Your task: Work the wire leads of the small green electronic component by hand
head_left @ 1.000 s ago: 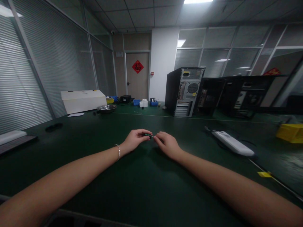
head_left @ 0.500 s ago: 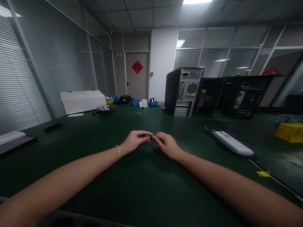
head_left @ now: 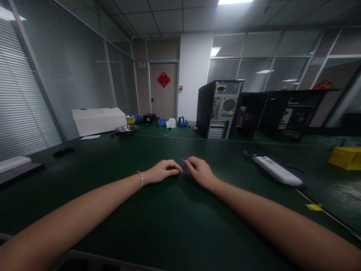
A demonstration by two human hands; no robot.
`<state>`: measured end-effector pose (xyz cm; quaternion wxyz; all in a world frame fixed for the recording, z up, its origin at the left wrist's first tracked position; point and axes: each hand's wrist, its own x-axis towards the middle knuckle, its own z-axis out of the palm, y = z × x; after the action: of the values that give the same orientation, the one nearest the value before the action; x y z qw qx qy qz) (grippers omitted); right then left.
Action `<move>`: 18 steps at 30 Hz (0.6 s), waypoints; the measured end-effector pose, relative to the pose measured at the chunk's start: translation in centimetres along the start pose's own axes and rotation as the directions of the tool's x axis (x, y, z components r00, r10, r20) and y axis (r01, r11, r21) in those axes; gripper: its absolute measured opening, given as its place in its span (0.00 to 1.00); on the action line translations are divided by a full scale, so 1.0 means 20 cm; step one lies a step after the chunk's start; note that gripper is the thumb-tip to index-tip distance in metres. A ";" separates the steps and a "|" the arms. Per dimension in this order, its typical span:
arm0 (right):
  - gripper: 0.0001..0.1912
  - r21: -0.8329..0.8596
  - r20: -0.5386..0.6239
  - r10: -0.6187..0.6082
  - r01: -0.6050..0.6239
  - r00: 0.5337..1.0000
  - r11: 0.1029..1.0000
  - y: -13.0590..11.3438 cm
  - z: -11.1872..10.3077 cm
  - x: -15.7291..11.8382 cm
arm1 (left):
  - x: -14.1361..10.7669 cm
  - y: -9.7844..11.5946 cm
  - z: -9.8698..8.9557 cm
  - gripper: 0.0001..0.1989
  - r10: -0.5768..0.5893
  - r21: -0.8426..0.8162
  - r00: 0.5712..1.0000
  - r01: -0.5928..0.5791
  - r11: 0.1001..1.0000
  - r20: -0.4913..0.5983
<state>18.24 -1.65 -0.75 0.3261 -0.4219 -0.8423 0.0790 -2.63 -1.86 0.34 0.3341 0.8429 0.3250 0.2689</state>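
Note:
Near the middle of the green table my left hand [head_left: 165, 171], a bracelet on its wrist, is low with thumb and fingers closed around a small dark piece [head_left: 177, 175]. Most of that piece is covered by the fingers, so its kind does not show. Just to the right, my right hand [head_left: 199, 171] pinches a thin, pale, pin-like piece [head_left: 182, 159] between thumb and forefinger, its tip sticking out leftward. A narrow gap separates the two hands.
A white power strip [head_left: 276, 170] with its cable lies to the right, near a yellow bin [head_left: 345, 157]. Black computer towers [head_left: 220, 109] stand at the back right. Further left are a metal bowl [head_left: 126, 130], a white box [head_left: 98, 121] and a keyboard [head_left: 21, 173].
My left hand has dropped lower with the small piece, its fingers now bent over it. My right hand has drawn slightly apart, and a thin pale piece shows at its fingertips.

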 end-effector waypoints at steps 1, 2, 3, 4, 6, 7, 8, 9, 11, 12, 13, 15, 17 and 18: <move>0.15 -0.006 0.005 0.000 0.000 1.000 1.000 0.00 0.00 0.00 | 0.00 0.01 0.01 0.11 0.029 0.070 0.999 -0.030 0.997 0.023; 0.15 -0.014 0.009 0.003 -0.003 1.000 1.000 0.00 0.00 0.00 | 0.00 0.01 0.01 0.11 0.056 0.129 0.998 -0.059 0.990 0.034; 0.15 -0.020 0.017 0.006 -0.005 1.000 1.000 -0.01 0.00 0.00 | 0.00 0.01 0.02 0.11 0.081 0.175 0.996 -0.086 0.981 0.032; 0.15 -0.024 0.028 0.008 -0.007 1.000 1.000 -0.01 0.00 0.00 | 0.00 0.01 0.03 0.12 0.103 0.209 0.994 -0.106 0.972 0.025; 0.15 -0.018 0.051 0.013 -0.012 0.999 1.000 -0.01 0.00 0.00 | 0.00 0.01 0.04 0.12 0.126 0.240 0.992 -0.127 0.963 0.017; 0.15 -0.006 0.061 0.018 -0.017 0.998 1.000 0.00 0.00 0.01 | 0.00 0.00 0.04 0.12 0.127 0.242 0.992 -0.128 0.962 0.018; 0.14 0.009 0.071 0.025 -0.025 0.997 1.000 0.01 0.00 0.01 | 0.00 0.00 0.04 0.12 0.123 0.237 0.992 -0.125 0.964 0.022; 0.13 0.028 0.081 0.032 -0.034 0.996 0.999 0.02 0.00 0.02 | 0.00 0.00 0.04 0.12 0.116 0.225 0.993 -0.118 0.967 0.023; 0.10 0.075 0.108 0.039 -0.047 0.993 0.996 0.04 -0.01 0.03 | 0.00 -0.01 0.03 0.13 0.099 0.189 0.995 -0.097 0.977 -0.001; 0.09 0.102 0.127 0.036 -0.049 0.991 0.994 0.05 -0.01 0.03 | 0.00 -0.01 0.03 0.13 0.089 0.174 0.996 -0.083 0.981 -0.028; 0.09 0.130 0.154 0.031 -0.051 0.988 0.990 0.06 -0.02 0.04 | 0.00 0.00 0.02 0.13 0.079 0.167 0.995 -0.068 0.984 -0.063; 0.09 0.168 0.215 0.020 -0.057 0.976 0.984 0.07 -0.03 0.04 | 0.00 0.00 0.02 0.13 0.054 0.180 0.988 -0.027 0.983 -0.144; 0.11 0.172 0.274 0.011 -0.061 0.962 0.983 0.07 -0.04 0.04 | 0.00 0.00 0.02 0.14 0.009 0.216 0.977 0.039 0.976 -0.213; 0.11 0.164 0.293 0.004 -0.054 0.956 0.985 0.06 -0.05 0.04 | 0.00 0.01 0.02 0.15 -0.020 0.233 0.972 0.076 0.969 -0.233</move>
<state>19.32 -0.45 -0.18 0.2320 -0.3886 -0.8650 0.2167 -2.31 -2.07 0.20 0.1962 0.8322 0.4121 0.3147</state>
